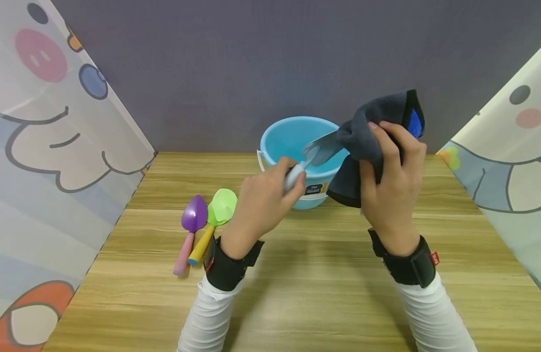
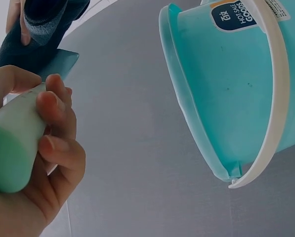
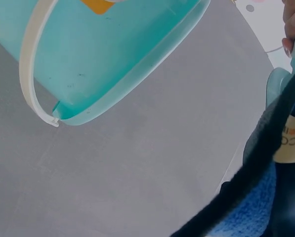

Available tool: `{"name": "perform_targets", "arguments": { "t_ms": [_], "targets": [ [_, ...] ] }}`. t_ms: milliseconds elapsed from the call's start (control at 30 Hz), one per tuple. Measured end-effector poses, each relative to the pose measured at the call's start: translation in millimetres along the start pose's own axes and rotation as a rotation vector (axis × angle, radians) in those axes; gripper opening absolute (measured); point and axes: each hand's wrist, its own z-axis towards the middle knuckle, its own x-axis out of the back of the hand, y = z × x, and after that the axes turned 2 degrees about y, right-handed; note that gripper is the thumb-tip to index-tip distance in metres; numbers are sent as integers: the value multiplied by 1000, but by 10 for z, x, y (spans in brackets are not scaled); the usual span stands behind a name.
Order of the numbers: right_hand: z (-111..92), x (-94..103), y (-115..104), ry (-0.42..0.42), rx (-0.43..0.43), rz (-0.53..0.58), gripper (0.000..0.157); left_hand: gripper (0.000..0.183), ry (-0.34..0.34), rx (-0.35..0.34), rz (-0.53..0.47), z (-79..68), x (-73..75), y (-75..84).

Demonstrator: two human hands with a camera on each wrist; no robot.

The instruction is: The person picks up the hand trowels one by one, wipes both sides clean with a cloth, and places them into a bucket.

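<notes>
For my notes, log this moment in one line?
left hand: grips shovel handle; right hand: holds dark cloth over blade; bucket: upright

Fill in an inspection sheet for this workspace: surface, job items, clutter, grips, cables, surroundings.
Surface: wood-grain table.
Job's things: pale blue trowel and dark grey cloth, both held up; the cloth hides the blade's far end. Light blue bucket stands upright beyond them.
Clutter: purple trowel and green tool with a yellow handle, side by side on the person's left.
Grippers: left grip holds the pale blue trowel's handle; right grip holds the cloth.
Cables: nothing seen.
Surroundings: grey backdrop behind; cartoon-printed panels at both sides.
</notes>
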Motion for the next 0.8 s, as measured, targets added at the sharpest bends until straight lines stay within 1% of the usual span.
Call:
{"name": "perform_targets", "arguments": {
  "t_ms": [100, 233, 433, 567, 633, 700, 800],
  "targets": [
    [18, 13, 11, 4, -13, -5, 30, 23, -4, 16, -3, 0, 6, -9],
    [51, 35, 29, 11, -32, 2, 30, 24, -25, 38, -24, -2, 15, -25],
    [95, 76, 40, 47, -66, 19, 31, 25, -51, 39, -69, 4, 24, -43],
    [119, 132, 39, 33, -97, 47, 33, 26, -53, 40, -92, 7, 30, -47],
    [131, 169, 29, 12, -115, 75, 38, 26, -47, 42, -93, 7, 34, -48],
    [140, 204, 5, -3, -130, 103, 46, 25, -34, 41, -86, 7, 38, -48],
    [143, 232, -57, -8, -132, 136, 56, 23, -6, 35, -58, 4, 39, -50]
  ]
}}
